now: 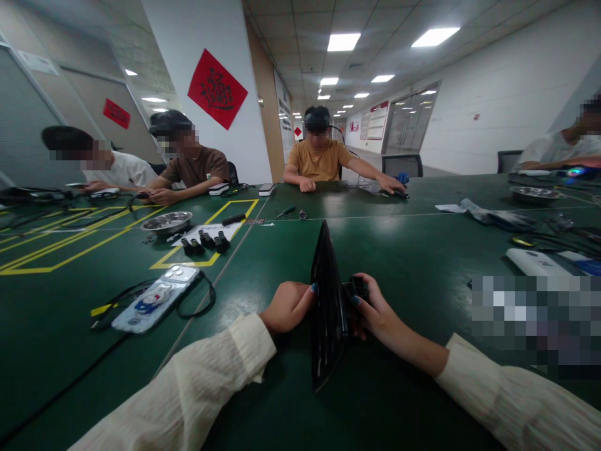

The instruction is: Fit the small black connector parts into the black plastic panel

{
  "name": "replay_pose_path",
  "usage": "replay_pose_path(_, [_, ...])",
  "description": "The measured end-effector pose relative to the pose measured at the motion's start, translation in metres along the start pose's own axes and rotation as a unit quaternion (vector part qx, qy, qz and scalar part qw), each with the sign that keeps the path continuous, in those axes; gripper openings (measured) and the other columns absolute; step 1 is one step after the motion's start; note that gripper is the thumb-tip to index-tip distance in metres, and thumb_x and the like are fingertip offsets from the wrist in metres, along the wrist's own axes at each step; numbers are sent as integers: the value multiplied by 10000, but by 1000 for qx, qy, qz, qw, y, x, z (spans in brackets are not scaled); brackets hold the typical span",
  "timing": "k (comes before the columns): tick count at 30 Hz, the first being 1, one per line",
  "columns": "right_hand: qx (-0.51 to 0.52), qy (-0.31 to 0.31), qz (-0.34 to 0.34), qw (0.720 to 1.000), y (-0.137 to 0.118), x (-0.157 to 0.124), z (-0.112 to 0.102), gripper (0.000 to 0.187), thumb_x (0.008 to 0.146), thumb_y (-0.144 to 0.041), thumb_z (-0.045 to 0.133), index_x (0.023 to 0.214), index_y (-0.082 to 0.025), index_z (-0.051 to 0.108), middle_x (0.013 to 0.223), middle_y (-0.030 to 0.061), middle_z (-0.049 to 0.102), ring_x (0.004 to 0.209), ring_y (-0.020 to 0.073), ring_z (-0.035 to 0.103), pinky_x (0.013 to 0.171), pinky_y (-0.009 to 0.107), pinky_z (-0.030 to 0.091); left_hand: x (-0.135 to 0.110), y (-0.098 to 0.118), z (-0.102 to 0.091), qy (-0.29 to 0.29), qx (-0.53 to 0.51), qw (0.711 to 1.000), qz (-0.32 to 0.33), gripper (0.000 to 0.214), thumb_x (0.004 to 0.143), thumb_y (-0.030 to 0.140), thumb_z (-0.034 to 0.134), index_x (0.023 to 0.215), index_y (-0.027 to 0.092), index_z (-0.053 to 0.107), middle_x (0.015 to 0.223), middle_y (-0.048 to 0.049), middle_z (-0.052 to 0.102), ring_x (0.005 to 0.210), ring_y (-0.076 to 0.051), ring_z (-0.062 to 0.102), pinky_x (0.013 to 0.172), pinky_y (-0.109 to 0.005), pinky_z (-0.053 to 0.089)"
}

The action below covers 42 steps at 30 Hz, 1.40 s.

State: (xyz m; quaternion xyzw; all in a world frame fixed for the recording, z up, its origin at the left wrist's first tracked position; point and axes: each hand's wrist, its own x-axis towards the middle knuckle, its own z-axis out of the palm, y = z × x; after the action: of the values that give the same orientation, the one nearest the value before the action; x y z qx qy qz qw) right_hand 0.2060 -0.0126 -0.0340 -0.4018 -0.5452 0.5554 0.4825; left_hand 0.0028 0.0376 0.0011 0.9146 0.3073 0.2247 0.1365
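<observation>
A thin black panel [327,307] stands nearly edge-on and upright over the green table in front of me. Its left face looks ribbed or slotted, but the exact kind of object cannot be made out. My left hand [290,305] is closed at its left side, thumb pressed against the face and fingers curled. On the other side, my right hand [375,307] grips a small black ribbed piece [359,288] against the panel's back. Whether that piece is joined to the panel is hidden.
Left of my hands lies a phone in a clear case [157,300] beside a black cable [206,307]. Farther back are several black cylindrical parts [205,241], a metal bowl [168,222] and a screwdriver [286,212]. A white phone [538,262] lies right. Several people sit around the table.
</observation>
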Motion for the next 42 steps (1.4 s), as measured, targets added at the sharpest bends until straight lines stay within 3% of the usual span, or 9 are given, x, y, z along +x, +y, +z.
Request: replay_pose_path(42, [-9, -4, 0, 1000, 1, 0, -1, 570, 779, -496, 468, 1166, -239, 137, 561, -63, 530, 371, 121, 533, 301, 187, 379, -1, 2, 0, 19, 22, 1000, 8, 273, 813, 285, 292, 619, 159, 437, 565, -12, 477, 520, -120, 463, 537, -224, 337])
